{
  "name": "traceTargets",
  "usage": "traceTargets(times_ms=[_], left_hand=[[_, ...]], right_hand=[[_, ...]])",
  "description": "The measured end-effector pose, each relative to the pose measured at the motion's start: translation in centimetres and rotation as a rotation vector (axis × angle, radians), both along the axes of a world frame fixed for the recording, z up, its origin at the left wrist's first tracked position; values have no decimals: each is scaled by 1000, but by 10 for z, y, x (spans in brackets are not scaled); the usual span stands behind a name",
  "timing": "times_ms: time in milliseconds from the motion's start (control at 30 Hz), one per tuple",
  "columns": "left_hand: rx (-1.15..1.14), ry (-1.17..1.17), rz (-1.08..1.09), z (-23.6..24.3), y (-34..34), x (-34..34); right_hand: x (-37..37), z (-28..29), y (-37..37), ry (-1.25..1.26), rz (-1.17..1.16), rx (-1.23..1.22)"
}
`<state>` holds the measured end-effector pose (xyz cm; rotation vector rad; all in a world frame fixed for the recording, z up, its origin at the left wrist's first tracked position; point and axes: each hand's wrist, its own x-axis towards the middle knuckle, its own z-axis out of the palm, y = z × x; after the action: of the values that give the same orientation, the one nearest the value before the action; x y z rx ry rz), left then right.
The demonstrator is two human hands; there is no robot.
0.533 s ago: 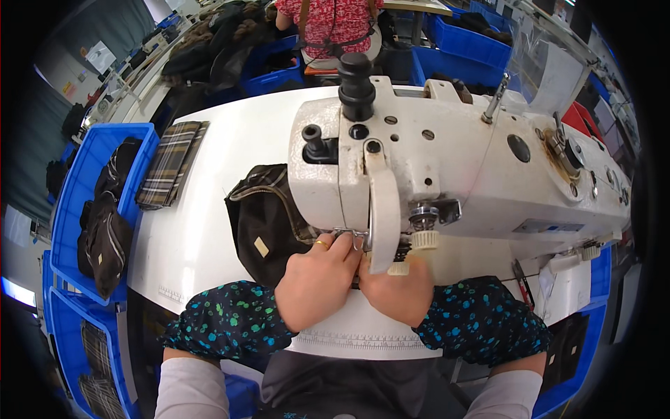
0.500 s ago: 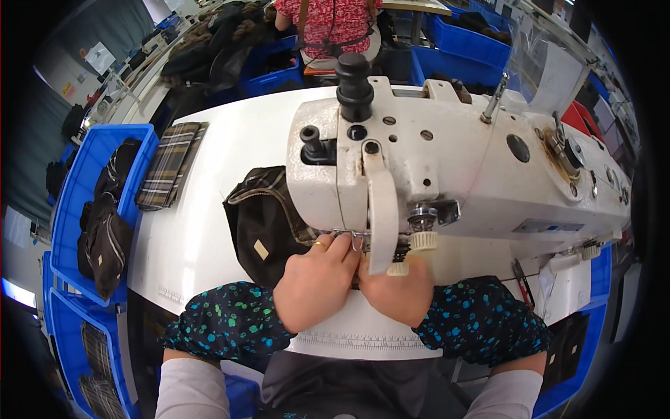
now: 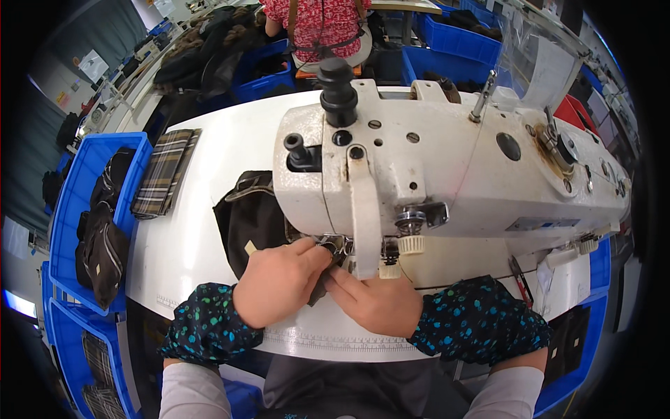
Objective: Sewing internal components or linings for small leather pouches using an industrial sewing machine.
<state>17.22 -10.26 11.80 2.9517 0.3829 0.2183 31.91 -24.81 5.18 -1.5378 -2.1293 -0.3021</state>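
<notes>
A dark fabric piece [image 3: 237, 216] with a zipper and a small pale label lies on the white table, left of and partly under the head of a white sewing machine [image 3: 433, 153]. My left hand [image 3: 276, 285] is closed on this piece, its fingertips beside the presser foot. Just to its right, my right hand [image 3: 380, 305] pinches the near edge of the same fabric, which shows between both hands. The machine's pale lever hides part of the area around the needle, and the fingertips are partly covered.
Folded plaid cloth [image 3: 164, 174] lies at the table's left edge, beside a blue bin [image 3: 64, 230] holding similar dark zippered pieces. Snips with red handles [image 3: 522, 283] rest on the right. Beyond the machine sits a person in a red patterned top [image 3: 317, 28], among more blue bins.
My left hand has shifted left, away from the presser foot, and more of the fabric edge now shows between the hands. My right hand has drawn slightly nearer. The whole view has shifted a little.
</notes>
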Motion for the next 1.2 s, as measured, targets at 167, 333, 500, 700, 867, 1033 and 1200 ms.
traceTargets(times_ms=[167, 333, 500, 700, 867, 1033, 1200], left_hand=[[-236, -60, -51, -4, 3, 4], [-136, 44, -52, -9, -6, 1], [-7, 66, -67, -25, -14, 3], [245, 62, 4, -22, -33, 6], [162, 41, -38, -22, -30, 8], [160, 33, -30, -22, -31, 10], [147, 22, -9, -26, -27, 15]], right_hand=[[-5, 3, -5, 68, 5, -219], [-9, 4, -10, 43, 9, -243], [-8, 7, -11, 44, 43, -271], [-10, 3, -12, 84, 39, -272], [-10, 2, -12, 68, 31, -257], [-10, 3, -12, 60, 34, -256], [-9, 7, -11, 49, 21, -254]])
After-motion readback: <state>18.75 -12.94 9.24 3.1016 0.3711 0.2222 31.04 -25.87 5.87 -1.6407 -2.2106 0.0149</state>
